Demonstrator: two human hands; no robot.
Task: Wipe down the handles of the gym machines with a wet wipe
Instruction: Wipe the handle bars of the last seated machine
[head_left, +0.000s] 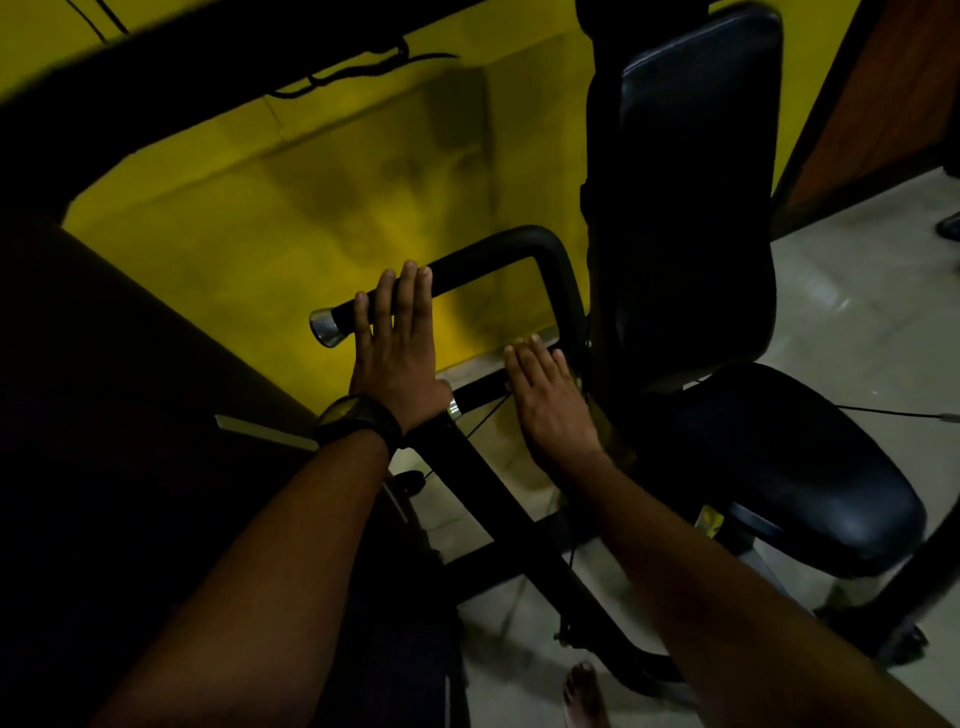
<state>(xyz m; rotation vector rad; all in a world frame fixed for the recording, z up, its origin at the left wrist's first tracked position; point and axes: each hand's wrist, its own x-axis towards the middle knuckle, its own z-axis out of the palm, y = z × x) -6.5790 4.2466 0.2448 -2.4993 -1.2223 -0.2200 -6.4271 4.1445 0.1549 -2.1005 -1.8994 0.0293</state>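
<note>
Upper handle (467, 267) ran 8-to-2 o'clock; left grip (397, 358) lay flat across it, released, nearer than right grip (550, 400), also released.

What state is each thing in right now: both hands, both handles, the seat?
left hand: open, fingers straight across the upper handle.
right hand: open, flat over the lower handle.
upper handle: crossed by the left hand, chrome end uncovered.
lower handle: partly hidden under the right hand.
seat: unoccupied.
</note>
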